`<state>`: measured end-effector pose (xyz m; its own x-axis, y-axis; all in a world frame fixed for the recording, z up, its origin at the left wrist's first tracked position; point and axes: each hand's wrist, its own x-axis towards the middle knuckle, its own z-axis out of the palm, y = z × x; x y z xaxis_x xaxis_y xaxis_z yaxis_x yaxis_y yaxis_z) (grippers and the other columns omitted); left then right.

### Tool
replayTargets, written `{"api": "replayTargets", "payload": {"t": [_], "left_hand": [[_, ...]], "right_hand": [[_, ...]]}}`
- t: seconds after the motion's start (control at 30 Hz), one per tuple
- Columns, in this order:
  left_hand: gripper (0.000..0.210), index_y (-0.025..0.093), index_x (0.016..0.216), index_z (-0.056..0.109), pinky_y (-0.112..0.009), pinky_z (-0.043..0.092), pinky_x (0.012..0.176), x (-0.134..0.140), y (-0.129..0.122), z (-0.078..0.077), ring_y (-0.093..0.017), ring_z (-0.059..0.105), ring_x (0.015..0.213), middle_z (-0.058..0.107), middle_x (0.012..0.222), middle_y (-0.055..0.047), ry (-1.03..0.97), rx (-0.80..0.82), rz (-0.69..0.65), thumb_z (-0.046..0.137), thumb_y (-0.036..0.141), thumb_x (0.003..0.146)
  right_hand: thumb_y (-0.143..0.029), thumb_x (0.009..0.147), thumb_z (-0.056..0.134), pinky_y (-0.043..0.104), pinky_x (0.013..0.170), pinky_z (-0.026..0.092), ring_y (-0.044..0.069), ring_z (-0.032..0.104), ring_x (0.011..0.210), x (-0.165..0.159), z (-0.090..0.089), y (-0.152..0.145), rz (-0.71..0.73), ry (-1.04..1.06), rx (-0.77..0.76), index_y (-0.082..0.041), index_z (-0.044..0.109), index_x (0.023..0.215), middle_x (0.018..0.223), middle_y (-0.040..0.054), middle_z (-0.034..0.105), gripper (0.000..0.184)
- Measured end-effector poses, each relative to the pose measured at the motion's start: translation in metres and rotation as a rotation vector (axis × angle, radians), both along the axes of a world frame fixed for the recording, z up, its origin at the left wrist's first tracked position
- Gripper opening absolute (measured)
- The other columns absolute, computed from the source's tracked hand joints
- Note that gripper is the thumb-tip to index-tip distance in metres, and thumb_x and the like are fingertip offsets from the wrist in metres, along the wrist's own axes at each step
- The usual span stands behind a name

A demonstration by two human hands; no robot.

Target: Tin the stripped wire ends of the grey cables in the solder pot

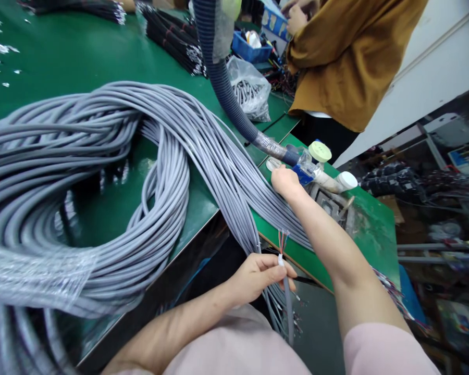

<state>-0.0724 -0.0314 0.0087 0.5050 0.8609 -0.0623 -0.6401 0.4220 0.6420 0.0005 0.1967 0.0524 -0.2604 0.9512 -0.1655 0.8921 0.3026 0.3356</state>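
Observation:
My left hand (258, 276) is closed on one grey cable (288, 302) near its stripped end, where thin coloured wires (283, 240) stick upward. My right hand (284, 181) reaches forward over the table edge and rests by a small clear and blue bottle (305, 169) and a metal fixture (328, 203); its fingers are hidden, and whether it grips anything is unclear. A large coil of grey cables (101, 172) lies on the green table (70, 57), and its ends hang over the edge by my left hand.
A ribbed dark hose (222, 78) arcs down to the fixture. White-capped containers (320, 152) stand beside it. Another person in a mustard top (344, 52) stands at the back right. Black cable bundles (172, 36), a plastic bag (250, 91) and a blue bin (250, 52) lie farther back.

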Motion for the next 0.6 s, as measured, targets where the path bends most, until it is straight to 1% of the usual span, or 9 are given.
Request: {"api": "replayTargets", "payload": {"t": [0.07, 0.13, 0.2, 0.27, 0.3, 0.33, 0.4, 0.5, 0.6], "left_hand": [[0.043, 0.011, 0.083, 0.072, -0.025, 0.048, 0.068, 0.001, -0.001, -0.001, -0.013, 0.061, 0.064, 0.07, 0.07, -0.008, 0.005, -0.006, 0.012, 0.072, 0.053, 0.072], [0.042, 0.011, 0.086, 0.072, -0.025, 0.048, 0.068, 0.003, -0.002, -0.004, -0.013, 0.061, 0.064, 0.07, 0.07, -0.007, 0.008, -0.011, 0.043, 0.071, 0.052, 0.074], [0.039, 0.012, 0.091, 0.072, -0.024, 0.047, 0.066, 0.004, -0.001, -0.006, -0.012, 0.06, 0.063, 0.07, 0.07, -0.006, 0.009, -0.021, 0.098, 0.071, 0.049, 0.076], [0.037, 0.014, 0.095, 0.072, -0.024, 0.046, 0.066, 0.006, 0.001, -0.007, -0.011, 0.059, 0.062, 0.07, 0.069, -0.005, 0.02, -0.047, 0.164, 0.071, 0.046, 0.077], [0.036, 0.014, 0.096, 0.072, -0.024, 0.046, 0.066, 0.007, 0.003, -0.006, -0.011, 0.059, 0.062, 0.07, 0.069, -0.004, 0.032, -0.062, 0.196, 0.071, 0.044, 0.077], [0.035, 0.015, 0.096, 0.072, -0.024, 0.046, 0.067, 0.008, 0.004, -0.005, -0.011, 0.059, 0.063, 0.07, 0.069, -0.004, 0.047, -0.072, 0.221, 0.072, 0.044, 0.077], [0.034, 0.015, 0.092, 0.074, -0.025, 0.046, 0.07, 0.012, 0.008, -0.002, -0.011, 0.059, 0.065, 0.069, 0.07, -0.003, 0.088, -0.082, 0.248, 0.073, 0.043, 0.075], [0.034, 0.015, 0.09, 0.075, -0.025, 0.046, 0.071, 0.019, 0.011, 0.003, -0.012, 0.058, 0.067, 0.068, 0.072, -0.003, 0.154, -0.071, 0.235, 0.077, 0.043, 0.069], [0.034, 0.016, 0.089, 0.076, -0.024, 0.044, 0.068, 0.027, 0.011, 0.006, -0.011, 0.055, 0.067, 0.067, 0.073, -0.002, 0.22, -0.049, 0.224, 0.077, 0.043, 0.069]], "right_hand": [[-0.007, 0.09, 0.03, 0.038, 0.08, 0.051, 0.032, 0.067, 0.099, 0.006, 0.007, -0.011, 0.04, 0.014, 0.023, -0.002, 0.061, 0.114, 0.119, 0.028, 0.056, 0.039], [-0.007, 0.089, 0.034, 0.036, 0.078, 0.051, 0.03, 0.067, 0.095, 0.019, 0.014, -0.029, 0.108, 0.106, 0.07, -0.006, 0.06, 0.115, 0.122, 0.0246, 0.057, 0.037], [-0.008, 0.088, 0.039, 0.035, 0.08, 0.05, 0.028, 0.066, 0.098, 0.039, 0.022, -0.059, 0.19, 0.302, 0.117, -0.012, 0.061, 0.115, 0.12, 0.019, 0.061, 0.035], [-0.016, 0.09, 0.043, 0.032, 0.083, 0.049, 0.024, 0.066, 0.097, 0.062, 0.028, -0.098, 0.226, 0.605, 0.135, -0.015, 0.064, 0.109, 0.11, 0.0123, 0.068, 0.028], [-0.022, 0.091, 0.047, 0.03, 0.079, 0.05, 0.021, 0.067, 0.088, 0.073, 0.03, -0.119, 0.192, 0.755, 0.096, -0.017, 0.066, 0.104, 0.099, 0.0086, 0.071, 0.024], [-0.027, 0.092, 0.048, 0.027, 0.072, 0.05, 0.018, 0.067, 0.076, 0.083, 0.031, -0.141, 0.131, 0.883, 0.013, -0.018, 0.066, 0.099, 0.086, 0.0049, 0.072, 0.022], [-0.031, 0.091, 0.05, 0.023, 0.06, 0.047, 0.014, 0.062, 0.06, 0.096, 0.028, -0.181, 0.005, 1.051, -0.158, -0.019, 0.065, 0.082, 0.065, -0.0003, 0.067, 0.021], [-0.034, 0.085, 0.058, 0.022, 0.051, 0.041, 0.012, 0.055, 0.049, 0.102, 0.017, -0.223, -0.102, 1.15, -0.311, -0.019, 0.061, 0.069, 0.053, -0.0027, 0.061, 0.022], [-0.036, 0.087, 0.054, 0.022, 0.049, 0.038, 0.01, 0.05, 0.045, 0.103, 0.005, -0.241, -0.172, 1.211, -0.349, -0.019, 0.054, 0.059, 0.048, -0.003, 0.058, 0.033]]}}
